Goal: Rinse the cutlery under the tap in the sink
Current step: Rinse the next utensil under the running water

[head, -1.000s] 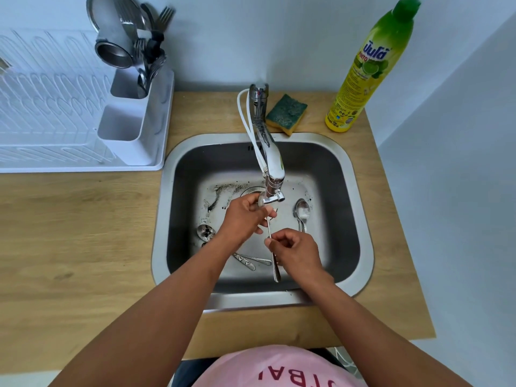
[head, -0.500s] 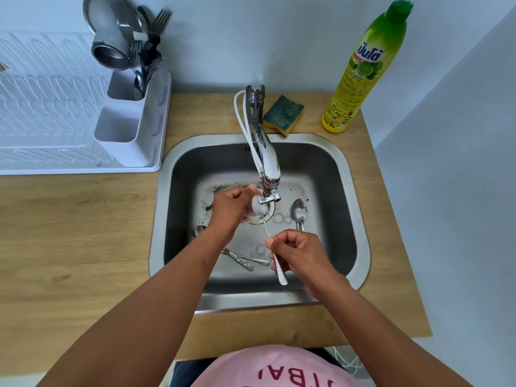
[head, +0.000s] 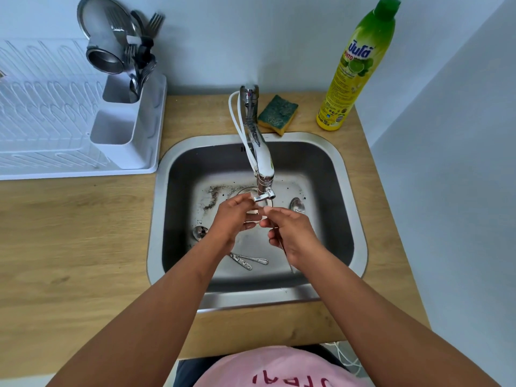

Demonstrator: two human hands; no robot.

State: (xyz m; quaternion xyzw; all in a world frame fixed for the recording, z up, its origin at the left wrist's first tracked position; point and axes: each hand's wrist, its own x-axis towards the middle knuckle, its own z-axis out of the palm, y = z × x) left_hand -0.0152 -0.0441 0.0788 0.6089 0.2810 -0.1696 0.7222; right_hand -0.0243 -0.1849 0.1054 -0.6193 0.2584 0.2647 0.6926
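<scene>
While both hands, left hand (head: pixel 233 219) and right hand (head: pixel 290 233), clasp one spoon (head: pixel 286 254) under the tap (head: pixel 262 163) over the sink (head: pixel 349 174), rinsing proceeds; next, likely the rack.

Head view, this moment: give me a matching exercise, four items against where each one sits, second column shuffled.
Items:
1. sponge
2. detergent bottle
3. forks
4. loose spoon

Places:
A. on the sink floor, right of the tap
B. standing in the white rack caddy
C. on the counter just behind the sink rim
D. upright at the counter's far right corner

Pairs: 1-C, 2-D, 3-B, 4-A
</scene>
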